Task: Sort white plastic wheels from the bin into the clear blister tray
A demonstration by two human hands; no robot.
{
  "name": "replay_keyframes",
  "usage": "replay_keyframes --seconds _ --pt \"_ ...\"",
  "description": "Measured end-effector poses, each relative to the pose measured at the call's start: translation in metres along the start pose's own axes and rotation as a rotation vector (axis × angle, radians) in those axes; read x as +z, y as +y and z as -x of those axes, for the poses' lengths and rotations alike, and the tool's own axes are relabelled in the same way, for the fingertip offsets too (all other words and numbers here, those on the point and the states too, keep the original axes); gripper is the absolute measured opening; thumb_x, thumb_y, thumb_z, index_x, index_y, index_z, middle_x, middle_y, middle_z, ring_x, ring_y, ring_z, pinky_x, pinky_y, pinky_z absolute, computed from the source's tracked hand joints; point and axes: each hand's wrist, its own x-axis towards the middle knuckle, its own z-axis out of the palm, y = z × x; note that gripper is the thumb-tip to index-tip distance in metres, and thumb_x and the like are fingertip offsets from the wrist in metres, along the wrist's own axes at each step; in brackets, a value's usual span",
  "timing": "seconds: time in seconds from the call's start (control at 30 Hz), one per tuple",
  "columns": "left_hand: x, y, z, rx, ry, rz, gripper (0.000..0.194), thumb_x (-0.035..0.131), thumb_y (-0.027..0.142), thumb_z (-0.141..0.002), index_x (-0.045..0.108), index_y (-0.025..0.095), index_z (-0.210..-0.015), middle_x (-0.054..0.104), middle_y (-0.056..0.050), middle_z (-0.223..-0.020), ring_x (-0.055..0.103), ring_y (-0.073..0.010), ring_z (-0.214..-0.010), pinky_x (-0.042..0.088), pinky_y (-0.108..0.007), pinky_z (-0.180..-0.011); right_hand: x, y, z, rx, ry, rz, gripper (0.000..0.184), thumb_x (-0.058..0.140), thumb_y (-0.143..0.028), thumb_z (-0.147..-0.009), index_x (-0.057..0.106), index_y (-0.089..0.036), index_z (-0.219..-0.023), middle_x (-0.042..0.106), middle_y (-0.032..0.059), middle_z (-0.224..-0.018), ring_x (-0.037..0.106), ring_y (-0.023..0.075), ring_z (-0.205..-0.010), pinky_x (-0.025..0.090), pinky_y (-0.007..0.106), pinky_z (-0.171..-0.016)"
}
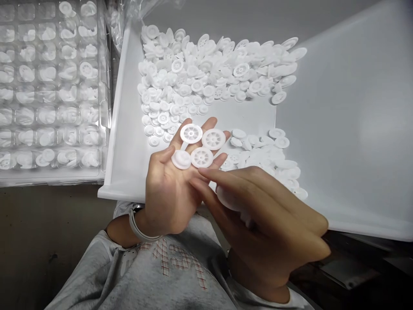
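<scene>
The wide left grip (pixel 174 193) bears discs (pixel 201 157), probably light, stiff, slippery, best pinched by their edges; the right grip (pixel 264 206), at four o'clock, curls around white pieces (pixel 226 198).

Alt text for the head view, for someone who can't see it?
Four round white pieces lie on the open left hand, with the right hand close beside them. Similar pieces lie heaped in a white tray; a clear compartment tray lies at left.

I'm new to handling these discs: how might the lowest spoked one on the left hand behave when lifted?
Probably light: the disc looks like thin plastic. Likely stiff, as it shows no sag. Round and smooth-looking, it might slip or roll.
</scene>
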Motion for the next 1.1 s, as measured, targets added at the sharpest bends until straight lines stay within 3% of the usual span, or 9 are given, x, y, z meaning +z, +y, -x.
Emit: replay_keyframes --seconds 0.27,0.37,0.47,0.63,0.9,1.1 --pt "-0.001 -0.001 0.003 0.017 -0.045 -0.004 0.05 0.025 0.038 -0.094 0.037 0.031 -0.142 0.054 0.005 -0.139 0.04 -0.0221 -0.14 0.027 -0.041 -0.124 0.01 -0.005 -0.016 -0.136 0.068 0.189 0.021 0.071 -0.012 -0.081 0.063 -0.018 -0.099 0.062 -0.0004 -0.076 0.052 0.0084 -0.061 0.041 0.024 -0.05" --pt "-0.002 -0.001 0.004 0.022 -0.084 -0.017 0.048 0.027 0.041 -0.094 0.041 0.033 -0.139 0.051 0.008 -0.142 0.038 -0.0216 -0.142 0.026 -0.04 -0.124 0.011 -0.006 -0.02 -0.085 0.095 0.16 0.022 0.069 -0.007 -0.08 0.063 -0.02 -0.097 0.061 -0.0005 -0.074 0.05 0.0087 -0.058 0.038 0.026 -0.049" --pt "-0.002 -0.001 0.004 -0.002 -0.109 -0.009 0.051 0.023 0.039 -0.094 0.036 0.034 -0.143 0.049 0.01 -0.144 0.035 -0.0193 -0.143 0.025 -0.039 -0.124 0.011 -0.009 -0.023 -0.002 0.08 0.091 0.019 0.069 -0.01 -0.081 0.065 -0.022 -0.095 0.061 -0.002 -0.072 0.047 0.0079 -0.054 0.036 0.026 -0.046" --pt "-0.001 -0.001 0.004 0.017 -0.138 0.002 0.053 0.016 0.035 -0.095 0.029 0.032 -0.147 0.05 0.009 -0.144 0.034 -0.0165 -0.143 0.02 -0.039 -0.125 0.008 -0.01 -0.029 0.125 0.1 0.02 0.008 0.07 -0.016 -0.082 0.067 -0.023 -0.083 0.063 -0.0049 -0.069 0.052 0.0069 -0.057 0.041 0.025 -0.052" --pt "0.001 -0.001 0.004 0.008 -0.137 -0.024 0.054 0.015 0.034 -0.096 0.025 0.035 -0.149 0.051 0.011 -0.143 0.033 -0.0177 -0.143 0.027 -0.038 -0.123 0.007 -0.004 -0.031 0.058 0.096 -0.02 0.01 0.07 -0.014 -0.08 0.065 -0.023 -0.082 0.063 -0.0055 -0.067 0.052 0.0072 -0.053 0.038 0.025 -0.046" --pt "0.003 0.0 0.002 0.005 -0.081 0.043 0.055 0.023 0.036 -0.095 0.025 0.031 -0.15 0.052 0.006 -0.142 0.038 -0.0194 -0.141 0.028 -0.036 -0.125 0.011 -0.006 -0.031 0.006 0.159 0.052 0.019 0.07 -0.007 -0.077 0.067 -0.023 -0.086 0.063 -0.0033 -0.069 0.051 0.0099 -0.055 0.047 0.032 -0.057"
